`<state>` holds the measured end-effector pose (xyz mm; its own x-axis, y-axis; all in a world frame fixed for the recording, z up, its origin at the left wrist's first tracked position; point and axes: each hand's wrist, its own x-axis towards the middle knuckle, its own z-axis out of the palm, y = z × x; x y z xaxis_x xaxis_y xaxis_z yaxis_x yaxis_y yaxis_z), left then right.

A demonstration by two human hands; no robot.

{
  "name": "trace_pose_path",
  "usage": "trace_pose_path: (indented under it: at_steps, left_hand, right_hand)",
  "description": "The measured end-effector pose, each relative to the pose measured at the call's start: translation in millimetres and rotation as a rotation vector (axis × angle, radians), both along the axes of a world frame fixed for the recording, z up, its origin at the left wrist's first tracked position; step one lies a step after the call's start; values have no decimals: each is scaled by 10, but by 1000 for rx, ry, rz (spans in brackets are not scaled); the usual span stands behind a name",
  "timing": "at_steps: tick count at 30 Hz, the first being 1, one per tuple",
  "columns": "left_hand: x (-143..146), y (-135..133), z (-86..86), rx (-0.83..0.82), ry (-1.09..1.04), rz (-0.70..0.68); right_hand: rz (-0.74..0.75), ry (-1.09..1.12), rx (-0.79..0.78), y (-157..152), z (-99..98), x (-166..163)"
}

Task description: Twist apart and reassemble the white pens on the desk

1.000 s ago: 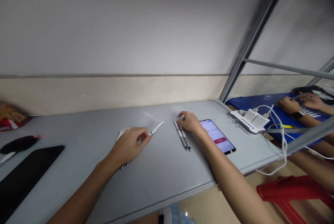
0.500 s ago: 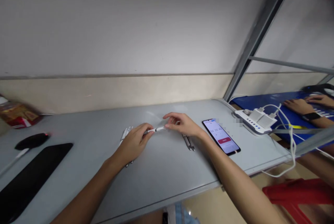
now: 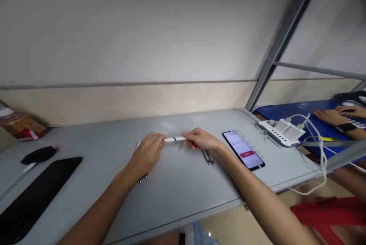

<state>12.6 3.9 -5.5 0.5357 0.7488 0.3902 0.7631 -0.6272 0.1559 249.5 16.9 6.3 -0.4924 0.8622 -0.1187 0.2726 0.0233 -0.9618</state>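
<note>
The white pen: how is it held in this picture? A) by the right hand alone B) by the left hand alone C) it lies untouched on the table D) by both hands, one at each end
D: the left hand and the right hand each pinch one end of the white pen above the table.

We see a white pen (image 3: pixel 175 139) with a thin black band, over a pale grey desk (image 3: pixel 183 191). The phone (image 3: pixel 244 149) glows white with a red button. The power strip (image 3: pixel 278 132) is white, the mat (image 3: pixel 34 195) black, the stool (image 3: pixel 328 214) red.
</note>
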Motion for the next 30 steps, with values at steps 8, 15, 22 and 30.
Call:
trace_pose_path:
  at_steps: [8,15,22,30]
  left_hand:
    - [-45,18,15,106,27,64]
    - [-75,91,-100,-119,-137,67]
    - [-48,51,-83,-120,-133,53]
    - [-22,9,-76,-163,-138,70]
  right_hand:
    - [-6,125,108,-54,-14,-93]
    - [-155,-65,600,-46,-38,-112]
    - [-169,-86,529,37,-122,-82]
    - [-178,25,373,67,-116,-37]
